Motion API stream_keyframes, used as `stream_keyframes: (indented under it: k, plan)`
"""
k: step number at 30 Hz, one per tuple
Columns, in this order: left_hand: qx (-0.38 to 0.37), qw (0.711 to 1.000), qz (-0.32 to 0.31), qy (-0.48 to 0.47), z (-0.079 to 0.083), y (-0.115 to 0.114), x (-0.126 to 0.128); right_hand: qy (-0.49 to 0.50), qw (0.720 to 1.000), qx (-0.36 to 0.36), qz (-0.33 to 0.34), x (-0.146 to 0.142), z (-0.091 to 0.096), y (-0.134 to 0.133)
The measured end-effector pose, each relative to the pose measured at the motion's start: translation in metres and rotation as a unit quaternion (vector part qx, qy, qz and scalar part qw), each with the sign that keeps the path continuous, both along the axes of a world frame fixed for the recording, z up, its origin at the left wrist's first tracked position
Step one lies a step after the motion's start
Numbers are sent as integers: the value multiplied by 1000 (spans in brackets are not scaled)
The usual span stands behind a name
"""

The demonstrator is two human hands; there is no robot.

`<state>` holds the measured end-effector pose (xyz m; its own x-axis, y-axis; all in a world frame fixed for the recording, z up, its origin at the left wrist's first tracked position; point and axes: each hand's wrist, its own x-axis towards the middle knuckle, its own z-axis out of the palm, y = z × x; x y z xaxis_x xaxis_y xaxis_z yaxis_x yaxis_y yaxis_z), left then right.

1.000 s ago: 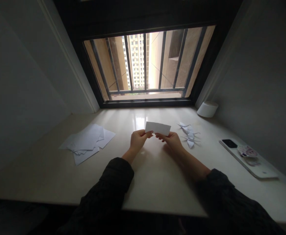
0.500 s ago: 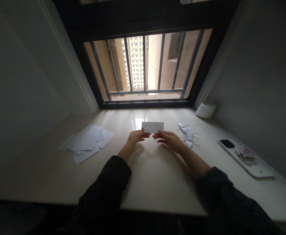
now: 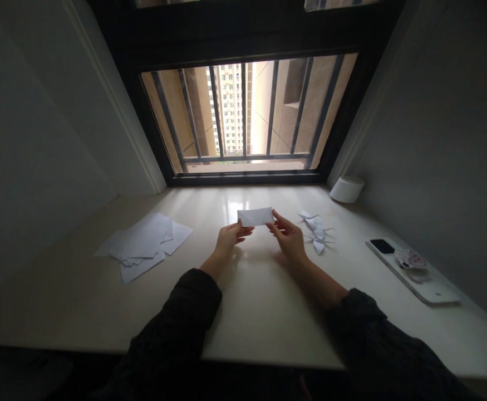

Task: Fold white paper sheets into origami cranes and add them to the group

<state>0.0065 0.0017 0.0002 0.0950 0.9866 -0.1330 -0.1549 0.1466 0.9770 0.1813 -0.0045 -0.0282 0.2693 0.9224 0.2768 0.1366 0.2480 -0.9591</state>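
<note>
Before the dark-framed, barred glass window point(image 3: 247, 179), a small rectangular piece of white paper point(image 3: 254, 216) is held over the glossy cream bench point(image 3: 268, 323), its long axis roughly parallel to the window. The left hand point(image 3: 227, 239) grips its left end, the right hand point(image 3: 290, 239) pinches its right end, neither nearer.

Your forearms point(image 3: 320, 285) angle inward; your left hand point(image 3: 225, 240) and right hand point(image 3: 290, 240) face each other, both pinching.
</note>
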Motion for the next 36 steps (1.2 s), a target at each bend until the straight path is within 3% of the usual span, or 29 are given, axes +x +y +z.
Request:
stream_keyframes:
  k: [6, 10, 13, 19, 22, 27, 31, 36]
  plan:
    - [-7, 1000, -5, 3, -4, 1, 1, 15, 1000, 26, 2, 0, 6, -3]
    - [3, 1000, -1, 10, -5, 2, -1, 57, 998, -11, 29, 1, 6, -1]
    - [14, 1000, 5, 18, -6, 4, -3, 26, 998, -45, 26, 3, 5, -1]
    - [35, 996, 61, 49, -8, 12, -8, -73, 995, 59, -42, 5, 13, -4]
    - [101, 987, 101, 78, -7, 14, -10, -72, 993, 86, -40, 5, 14, -3]
    - [257, 955, 55, 141, -4, 12, -10, -82, 991, 93, -40, 5, 10, -3]
    - [258, 951, -6, 168, -2, 10, -10, -70, 994, 65, -57, 7, 11, -4]
    - [241, 953, 0, 185, -1, 7, -9, -49, 995, 29, -84, 8, 15, -5]
